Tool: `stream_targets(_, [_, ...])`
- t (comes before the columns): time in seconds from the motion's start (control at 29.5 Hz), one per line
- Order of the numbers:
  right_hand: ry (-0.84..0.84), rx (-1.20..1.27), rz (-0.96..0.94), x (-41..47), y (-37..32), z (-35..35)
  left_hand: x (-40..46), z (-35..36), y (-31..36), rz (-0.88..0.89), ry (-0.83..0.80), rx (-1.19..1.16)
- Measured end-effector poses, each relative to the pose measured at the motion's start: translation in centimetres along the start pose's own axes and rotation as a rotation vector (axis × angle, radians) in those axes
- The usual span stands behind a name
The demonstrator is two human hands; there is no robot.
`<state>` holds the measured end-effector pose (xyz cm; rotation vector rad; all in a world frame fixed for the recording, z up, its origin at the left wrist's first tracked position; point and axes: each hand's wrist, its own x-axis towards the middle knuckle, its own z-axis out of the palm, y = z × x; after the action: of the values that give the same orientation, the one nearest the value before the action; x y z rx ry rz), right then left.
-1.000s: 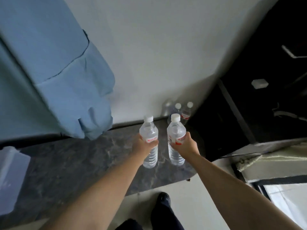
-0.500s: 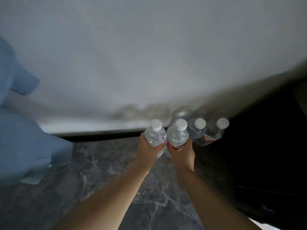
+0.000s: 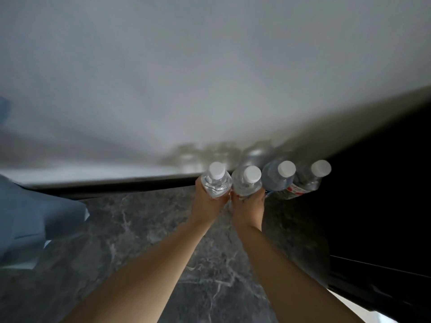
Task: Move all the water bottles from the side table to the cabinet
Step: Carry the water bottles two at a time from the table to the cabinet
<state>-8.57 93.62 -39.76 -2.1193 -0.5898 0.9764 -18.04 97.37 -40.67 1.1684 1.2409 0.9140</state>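
Four clear water bottles with white caps stand in a row at the back of the dark marble cabinet top [image 3: 144, 241], against the white wall. My left hand [image 3: 208, 201] grips the leftmost bottle [image 3: 215, 181] from behind. My right hand [image 3: 248, 206] grips the second bottle [image 3: 247, 183] right beside it. To their right stand a third bottle [image 3: 278, 177] and a fourth bottle [image 3: 307, 180] with a red-and-white label, both untouched. Whether the held bottles rest on the top is hidden by my hands.
A blue cloth [image 3: 30, 220] hangs over the left part of the marble top. A dark opening [image 3: 377, 194] lies to the right of the bottles. The white wall [image 3: 210, 78] rises directly behind the row.
Both hands have carried their bottles forward to the back wall, up against the two bottles standing there. The view has tilted down and closer.
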Motion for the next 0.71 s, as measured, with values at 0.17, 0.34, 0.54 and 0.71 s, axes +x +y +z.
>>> stream_targets(0.17, [-0.138,-0.201,-0.016,-0.9,-1.8,-2.4,-1.5,-0.1,1.8,-0.208,0.012,0.106])
stream_targets(0.34, [-0.248,-0.289,0.009,-2.7,-4.1,-6.7,-3.9,0.1,6.6,-0.282,0.006,0.273])
stream_targets(0.54, [-0.329,-0.515,-0.178,-7.4,-9.9,-11.9,-7.5,-2.3,15.3,-0.189,-0.044,0.467])
stream_targets(0.71, [-0.350,-0.907,-0.458,-11.6,-15.0,-13.8,-11.7,-6.1,20.3,-0.087,-0.061,0.704])
